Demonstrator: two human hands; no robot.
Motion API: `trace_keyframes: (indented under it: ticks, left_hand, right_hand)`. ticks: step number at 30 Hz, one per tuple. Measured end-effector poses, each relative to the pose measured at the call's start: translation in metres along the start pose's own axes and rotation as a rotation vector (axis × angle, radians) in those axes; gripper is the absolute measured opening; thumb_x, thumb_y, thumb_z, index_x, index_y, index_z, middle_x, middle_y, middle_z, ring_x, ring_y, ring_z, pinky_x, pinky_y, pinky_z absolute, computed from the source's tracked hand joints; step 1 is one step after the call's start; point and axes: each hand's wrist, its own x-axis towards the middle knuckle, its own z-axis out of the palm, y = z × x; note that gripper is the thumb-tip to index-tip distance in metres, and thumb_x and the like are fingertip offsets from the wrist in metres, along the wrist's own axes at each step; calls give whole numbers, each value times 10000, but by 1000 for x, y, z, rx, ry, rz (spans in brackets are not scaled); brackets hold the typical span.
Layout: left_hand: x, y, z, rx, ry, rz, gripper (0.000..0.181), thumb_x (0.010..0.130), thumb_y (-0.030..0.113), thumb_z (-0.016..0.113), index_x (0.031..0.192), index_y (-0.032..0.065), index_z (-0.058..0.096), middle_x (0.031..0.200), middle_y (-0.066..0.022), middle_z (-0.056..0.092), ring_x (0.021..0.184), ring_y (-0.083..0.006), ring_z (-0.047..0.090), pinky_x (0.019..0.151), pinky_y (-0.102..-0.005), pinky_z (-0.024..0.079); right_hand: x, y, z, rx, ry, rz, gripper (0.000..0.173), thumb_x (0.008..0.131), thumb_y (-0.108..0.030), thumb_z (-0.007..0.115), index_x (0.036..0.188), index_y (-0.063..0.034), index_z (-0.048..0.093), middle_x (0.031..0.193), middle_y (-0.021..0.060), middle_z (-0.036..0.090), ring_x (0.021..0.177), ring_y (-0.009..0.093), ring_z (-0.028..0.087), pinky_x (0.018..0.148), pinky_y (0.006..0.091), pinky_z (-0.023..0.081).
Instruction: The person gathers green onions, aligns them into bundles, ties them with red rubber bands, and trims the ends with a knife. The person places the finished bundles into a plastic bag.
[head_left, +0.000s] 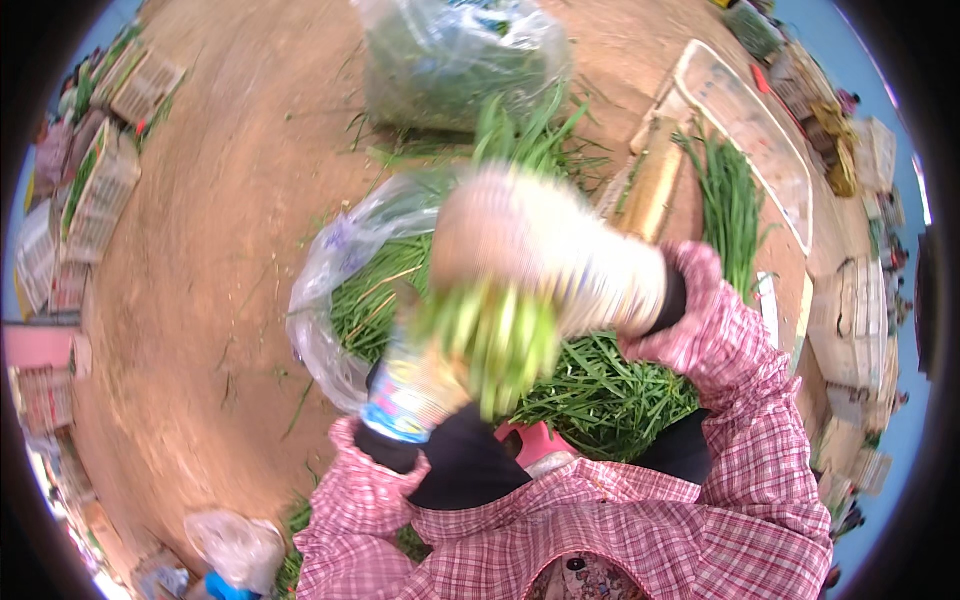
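My right hand (510, 232), in a pale knitted glove and blurred by motion, grips a bunch of green chive-like stalks (506, 345). The pale cut ends point down towards my lap, while the leaves fan out beyond the hand. Just left of the stalk ends is my gloved left hand (435, 382), with a colourful cuff; the bunch hides part of it. A dark narrow piece shows near its fingers, too blurred to name. Under the hands lies an open clear plastic bag (315, 307) with loose greens (375, 292). More cut leaves (607, 394) are heaped between my legs.
A large stuffed plastic bag (465, 82) stands ahead on the dirt-brown floor. To the right are a white plastic crate (780, 142), a yellowish cylinder (656, 180) and another bundle of greens (727, 202). Crates (101, 195) line the left side. A pink stool (536, 442) shows below.
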Motion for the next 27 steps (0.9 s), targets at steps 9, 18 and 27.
trace_keyframes:
  ticks: [9, 18, 27]
  left_hand:
    - [40, -102, 10, 106, -232, -396, 763, 944, 344, 610, 1517, 91, 175, 1256, -106, 538, 1104, -242, 569, 951, -423, 489]
    - [126, -207, 118, 1050, -432, -31, 656, 742, 210, 803, 1259, -71, 514, 1174, -172, 624, 985, -286, 663, 856, -381, 565]
    - [233, -391, 163, 1153, -890, 285, 532, 775, -65, 731, 1249, -13, 495, 1054, -111, 663, 933, -192, 665, 837, -308, 563]
  right_hand:
    - [-129, -128, 27, -289, -35, -60, 201, 723, -273, 566, 855, -125, 533, 875, 72, 551, 917, 294, 555, 862, 460, 444]
    - [-245, -243, -110, -129, 512, 1023, 706, 625, -242, 818, 1237, -28, 538, 1195, 160, 594, 1191, 365, 536, 969, 428, 463]
    - [-347, -252, -174, -38, 1286, 1101, 572, 736, -104, 812, 1242, -23, 560, 1145, 47, 638, 1043, 151, 591, 900, 321, 503]
